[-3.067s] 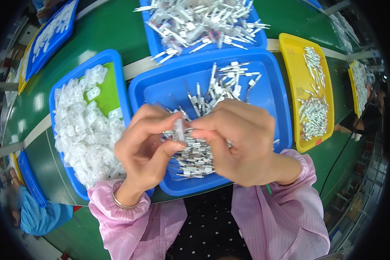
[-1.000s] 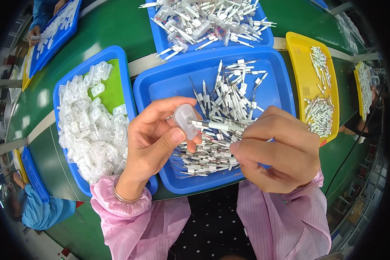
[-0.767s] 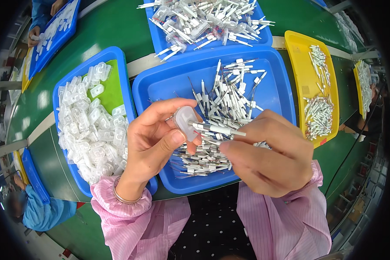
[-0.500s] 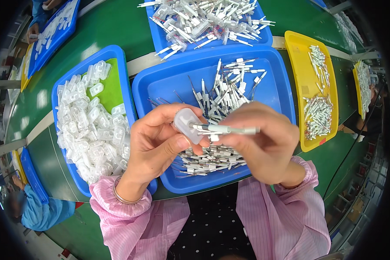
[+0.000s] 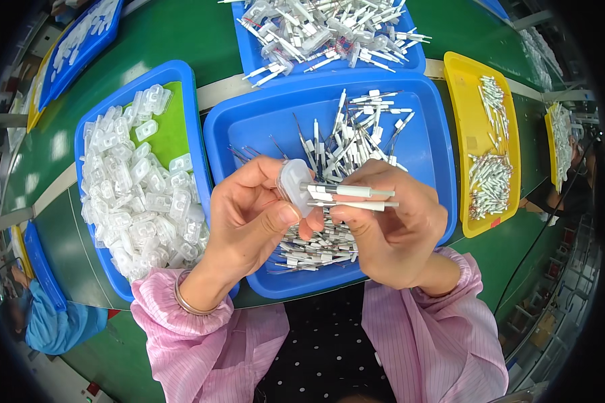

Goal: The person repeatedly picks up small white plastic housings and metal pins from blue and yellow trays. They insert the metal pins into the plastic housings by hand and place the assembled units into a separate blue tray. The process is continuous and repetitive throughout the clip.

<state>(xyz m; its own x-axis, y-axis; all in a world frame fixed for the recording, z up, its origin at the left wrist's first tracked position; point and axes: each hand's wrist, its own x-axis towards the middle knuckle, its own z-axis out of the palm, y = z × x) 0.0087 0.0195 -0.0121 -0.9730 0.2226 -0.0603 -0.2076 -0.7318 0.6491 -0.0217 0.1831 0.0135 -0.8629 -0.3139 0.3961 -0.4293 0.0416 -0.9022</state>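
Pinching a translucent, oval plastic cap (image 5: pixel 294 187) by its rim, the left hand (image 5: pixel 243 213) is half curled, thumb in front, fingers behind. Item: slim, round white sticks (image 5: pixel 353 191), at least two, standing out of the cap's face toward the right, nearly side by side. Item: the right hand (image 5: pixel 398 228), partly closed, thumb tip and fingers about the sticks' outer parts; how firmly it grips, if at all, I cannot tell from where I stand. Cap and sticks hang between both hands, above the middle tray.

Handling note, in my judgement: a light hold on the cap's edge suits the thin plastic best; the sticks want guiding along their own line, without bending, and any fine wire kept clear of thumb and rim.

Beneath: a deep blue rectangular plastic tray (image 5: pixel 420 158) bearing a loose pile of white sticks with thin dark leads (image 5: pixel 359 138). Left: a blue plastic tray with a lime-green floor (image 5: pixel 171 131), heaped with clear caps (image 5: pixel 131 191). Right: a shallow yellow plastic tray (image 5: pixel 465 101), two heaps of white sticks (image 5: pixel 489 181). Farther: another blue plastic tray (image 5: pixel 247 47), piled with joined caps and sticks (image 5: pixel 323 33).
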